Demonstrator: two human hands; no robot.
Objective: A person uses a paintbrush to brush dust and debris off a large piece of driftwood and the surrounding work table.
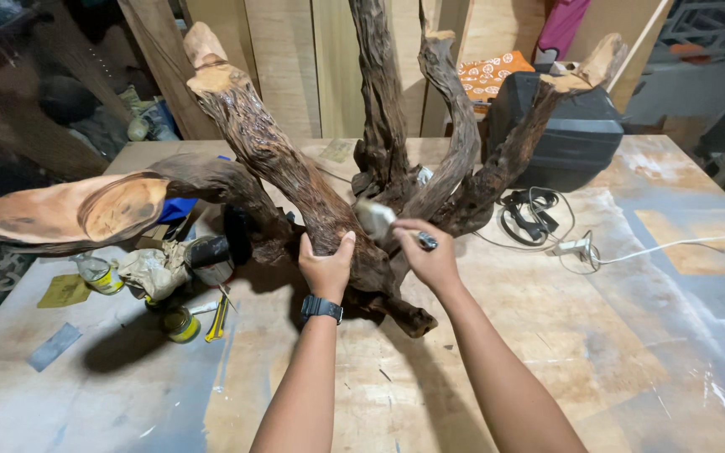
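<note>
Plywood table (480, 369): worn and paint-smeared, carrying everything below.
Left hand (325, 267): wearing a dark wristwatch (321, 309); fingers and thumb are wrapping around a thick limb of the driftwood root, gripping it.
Right hand (430, 258): fingers are closing around a small metal tool (383, 223), its pale head pressing against the wood just beside the left hand.
Driftwood root (295, 180): dark, gnarled, standing at the table's centre, branches spreading upward and leftward with pale cut ends.
Left clutter: yellow-lidded jar (181, 325), yellow-handled knife (217, 317), crumpled rag (154, 270) are lying near the root's base.
Right side: coiled cables (532, 214) and a white plug (572, 247) are resting well apart from the hands.
Rear: black case (576, 126) is sitting behind the branches.
</note>
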